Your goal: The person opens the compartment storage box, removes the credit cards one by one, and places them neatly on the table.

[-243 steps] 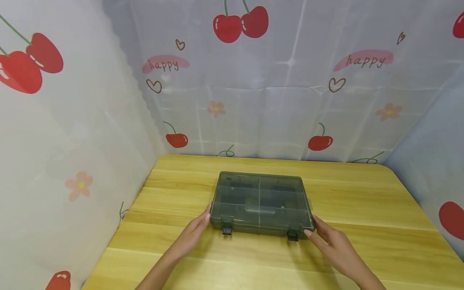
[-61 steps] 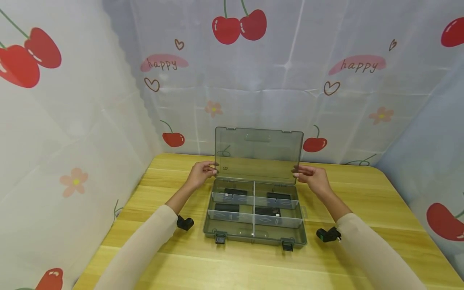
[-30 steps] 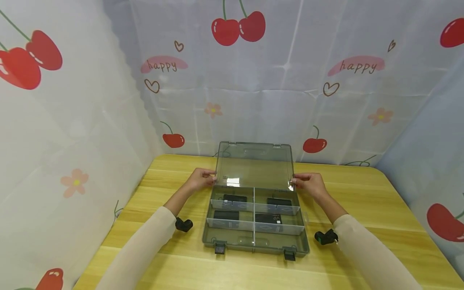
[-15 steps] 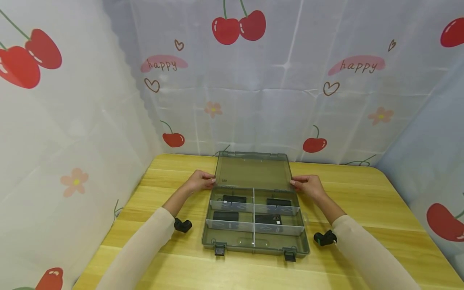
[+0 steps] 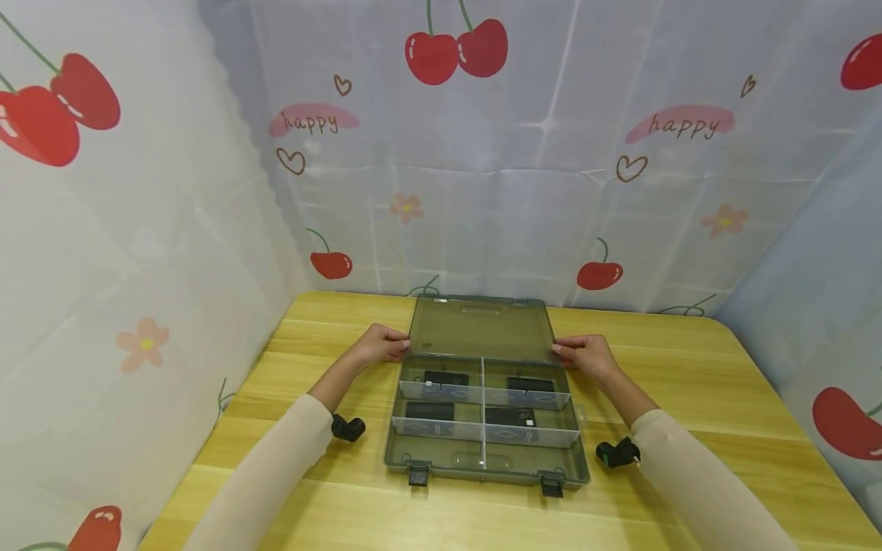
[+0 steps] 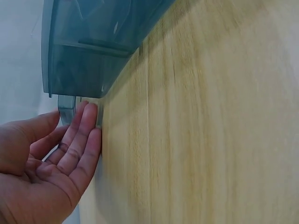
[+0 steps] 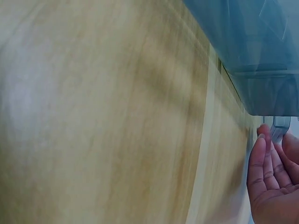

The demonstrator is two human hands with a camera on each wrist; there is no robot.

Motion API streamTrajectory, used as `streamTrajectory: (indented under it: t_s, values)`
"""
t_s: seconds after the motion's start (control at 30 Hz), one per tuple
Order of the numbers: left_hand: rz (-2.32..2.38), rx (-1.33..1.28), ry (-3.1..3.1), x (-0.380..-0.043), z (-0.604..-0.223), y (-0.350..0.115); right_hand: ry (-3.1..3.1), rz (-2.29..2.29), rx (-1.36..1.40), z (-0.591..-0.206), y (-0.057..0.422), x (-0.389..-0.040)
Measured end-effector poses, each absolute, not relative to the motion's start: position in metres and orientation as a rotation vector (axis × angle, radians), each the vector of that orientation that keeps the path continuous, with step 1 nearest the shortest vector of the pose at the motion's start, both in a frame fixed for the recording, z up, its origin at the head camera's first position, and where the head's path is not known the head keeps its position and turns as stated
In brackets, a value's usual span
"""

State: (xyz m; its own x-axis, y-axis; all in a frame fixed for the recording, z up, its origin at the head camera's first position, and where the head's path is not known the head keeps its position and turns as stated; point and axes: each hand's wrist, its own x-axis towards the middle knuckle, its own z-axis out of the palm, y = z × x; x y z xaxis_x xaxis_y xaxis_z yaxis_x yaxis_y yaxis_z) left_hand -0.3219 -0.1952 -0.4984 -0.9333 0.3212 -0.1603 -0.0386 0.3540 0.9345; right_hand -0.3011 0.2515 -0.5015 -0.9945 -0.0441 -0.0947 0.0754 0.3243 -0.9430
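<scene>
Box (image 5: 475,475) on the table (image 5: 400,524), lid (image 5: 482,329) folded back behind it. Flat black pieces (image 5: 430,411) in the four farther compartments, one each. Left hand (image 5: 377,346) pinches lid's left edge near the hinge; right hand (image 5: 587,355) pinches its right edge. Cherry-print cloth (image 5: 482,222) beyond.
</scene>
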Motion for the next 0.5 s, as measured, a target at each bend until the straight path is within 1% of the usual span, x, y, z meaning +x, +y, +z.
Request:
streamTrajectory:
  t_s: [0.17,0.5]
  values:
    - [1.629,0.195,2.292,-0.315,-0.498,-0.199,2.447,-1.784,0.032,-0.502,0.250,-0.301]
    - [1.648,0.237,2.335,-0.284,-0.500,-0.210,2.421,-1.780,0.043,-0.502,0.253,-0.300]
